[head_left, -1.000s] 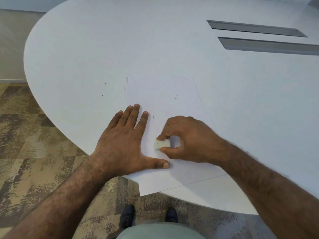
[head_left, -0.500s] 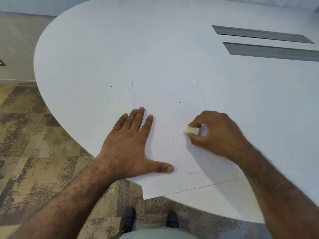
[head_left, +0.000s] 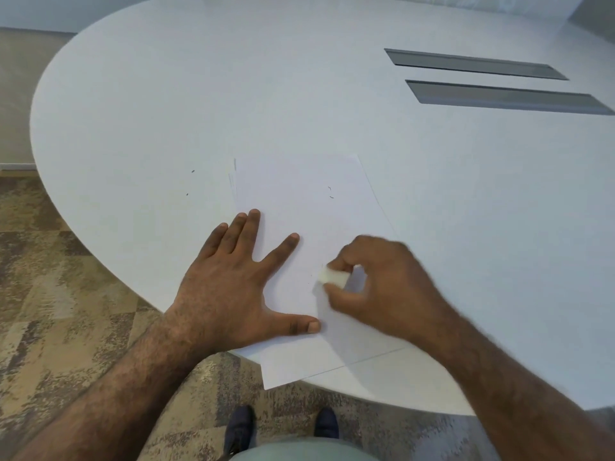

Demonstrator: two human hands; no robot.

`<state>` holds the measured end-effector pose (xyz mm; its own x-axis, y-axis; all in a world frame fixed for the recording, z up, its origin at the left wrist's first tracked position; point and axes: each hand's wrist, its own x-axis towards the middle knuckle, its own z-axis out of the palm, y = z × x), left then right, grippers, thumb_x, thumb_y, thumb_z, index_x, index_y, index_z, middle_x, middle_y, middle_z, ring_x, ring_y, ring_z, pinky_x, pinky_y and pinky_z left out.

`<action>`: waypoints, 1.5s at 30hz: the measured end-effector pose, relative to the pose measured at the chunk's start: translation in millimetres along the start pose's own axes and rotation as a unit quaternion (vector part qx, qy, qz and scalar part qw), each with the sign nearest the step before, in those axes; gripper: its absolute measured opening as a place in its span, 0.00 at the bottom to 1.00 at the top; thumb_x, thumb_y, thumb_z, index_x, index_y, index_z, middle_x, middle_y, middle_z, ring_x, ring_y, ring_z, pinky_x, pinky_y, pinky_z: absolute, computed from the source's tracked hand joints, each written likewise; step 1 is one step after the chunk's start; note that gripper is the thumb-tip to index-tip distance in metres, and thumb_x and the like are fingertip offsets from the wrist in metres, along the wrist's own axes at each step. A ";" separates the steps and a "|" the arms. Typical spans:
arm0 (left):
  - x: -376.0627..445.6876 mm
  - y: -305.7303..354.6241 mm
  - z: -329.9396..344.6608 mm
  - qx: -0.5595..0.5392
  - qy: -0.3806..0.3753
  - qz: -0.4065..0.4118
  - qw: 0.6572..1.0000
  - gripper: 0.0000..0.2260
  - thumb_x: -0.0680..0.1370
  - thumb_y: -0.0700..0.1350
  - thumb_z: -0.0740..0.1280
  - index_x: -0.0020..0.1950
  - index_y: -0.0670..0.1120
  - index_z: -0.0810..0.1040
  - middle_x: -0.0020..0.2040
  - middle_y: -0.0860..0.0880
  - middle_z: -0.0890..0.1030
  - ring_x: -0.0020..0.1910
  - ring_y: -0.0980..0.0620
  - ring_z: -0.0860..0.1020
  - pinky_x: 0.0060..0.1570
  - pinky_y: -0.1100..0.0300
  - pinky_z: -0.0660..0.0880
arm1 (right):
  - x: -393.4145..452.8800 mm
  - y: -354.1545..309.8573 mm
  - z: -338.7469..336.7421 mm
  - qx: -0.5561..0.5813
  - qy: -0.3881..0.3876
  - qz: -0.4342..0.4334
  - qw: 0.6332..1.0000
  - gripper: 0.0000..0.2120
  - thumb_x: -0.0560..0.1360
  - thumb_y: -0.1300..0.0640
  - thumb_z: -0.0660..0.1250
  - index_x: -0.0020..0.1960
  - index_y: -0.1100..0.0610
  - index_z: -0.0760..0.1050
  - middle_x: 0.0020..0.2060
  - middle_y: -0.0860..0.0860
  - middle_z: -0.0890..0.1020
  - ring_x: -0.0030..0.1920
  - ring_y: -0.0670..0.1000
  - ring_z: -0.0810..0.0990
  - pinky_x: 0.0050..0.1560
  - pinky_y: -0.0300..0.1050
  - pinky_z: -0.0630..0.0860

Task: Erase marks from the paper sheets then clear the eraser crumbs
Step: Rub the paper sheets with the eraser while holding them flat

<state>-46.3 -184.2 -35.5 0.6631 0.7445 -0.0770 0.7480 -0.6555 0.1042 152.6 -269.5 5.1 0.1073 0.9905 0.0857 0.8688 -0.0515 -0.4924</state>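
**Erasing job: mid-way at best, crumbs not dealt with yet**

So the erasing part looks like it's in full swing, not finished. The right hand pinches a small white eraser between thumb and curled fingers, pressing it onto the top paper sheet near its lower middle. The hand is blurry, so I'd guess it's rubbing right now. The left hand lies flat with fingers spread on the sheet's left side, thumb stretched along the bottom, pinning the paper and gripping nothing.

What's left, as far as I can tell: a couple of small dark marks sit higher up on the sheet, well apart from the eraser. They could be pencil strokes or crumbs, too small to say. Two dark specks also lie on the white table left of the paper. So clearing hasn't started, I reckon.

The sheets themselves: white, flat, slightly fanned stack, with the bottom corner hanging over the table edge.
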 end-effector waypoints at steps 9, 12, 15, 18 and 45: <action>-0.5 1.4 -0.8 0.004 0.001 0.010 1.000 0.47 0.57 0.87 0.38 0.71 0.71 0.28 0.78 0.42 0.30 0.78 0.45 0.31 0.77 0.46 0.36 | 0.6 6.9 14.4 -0.023 0.029 0.028 0.999 0.16 0.63 0.39 0.66 0.44 0.48 0.79 0.42 0.45 0.81 0.45 0.49 0.79 0.45 0.49 0.77; 0.5 2.3 -1.7 0.003 -0.001 0.010 1.000 0.47 0.57 0.87 0.38 0.71 0.71 0.28 0.78 0.42 0.29 0.78 0.46 0.31 0.77 0.46 0.36 | 17.8 28.4 -1.4 -0.048 0.085 0.113 0.989 0.12 0.66 0.43 0.70 0.45 0.48 0.80 0.45 0.46 0.82 0.49 0.51 0.80 0.48 0.47 0.76; -1.6 2.7 -2.1 0.010 -0.008 0.010 1.000 0.47 0.56 0.87 0.37 0.71 0.71 0.27 0.78 0.43 0.28 0.77 0.46 0.30 0.77 0.47 0.35 | 14.7 28.4 2.3 -0.039 0.086 0.078 0.992 0.14 0.65 0.42 0.68 0.43 0.49 0.79 0.42 0.47 0.82 0.46 0.52 0.80 0.46 0.50 0.77; -0.2 3.0 -3.6 0.011 -0.007 0.008 1.000 0.47 0.56 0.87 0.36 0.70 0.71 0.26 0.77 0.42 0.28 0.77 0.46 0.29 0.76 0.47 0.34 | 8.2 23.2 7.2 -0.006 0.049 0.066 0.997 0.16 0.63 0.38 0.67 0.44 0.48 0.79 0.42 0.44 0.82 0.45 0.48 0.80 0.45 0.48 0.77; 0.3 4.6 -0.8 -0.009 0.007 0.005 1.000 0.46 0.56 0.87 0.39 0.70 0.74 0.30 0.77 0.44 0.26 0.76 0.47 0.27 0.76 0.48 0.33 | 14.0 44.4 2.5 0.000 0.125 0.053 0.991 0.14 0.63 0.39 0.68 0.42 0.47 0.79 0.39 0.44 0.82 0.43 0.48 0.81 0.44 0.47 0.78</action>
<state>-42.7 -186.9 -34.3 0.6694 0.7403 -0.0620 0.7412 -0.6599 0.1232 191.5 -257.6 -17.8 0.3146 0.9172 0.2445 0.8460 -0.1541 -0.5104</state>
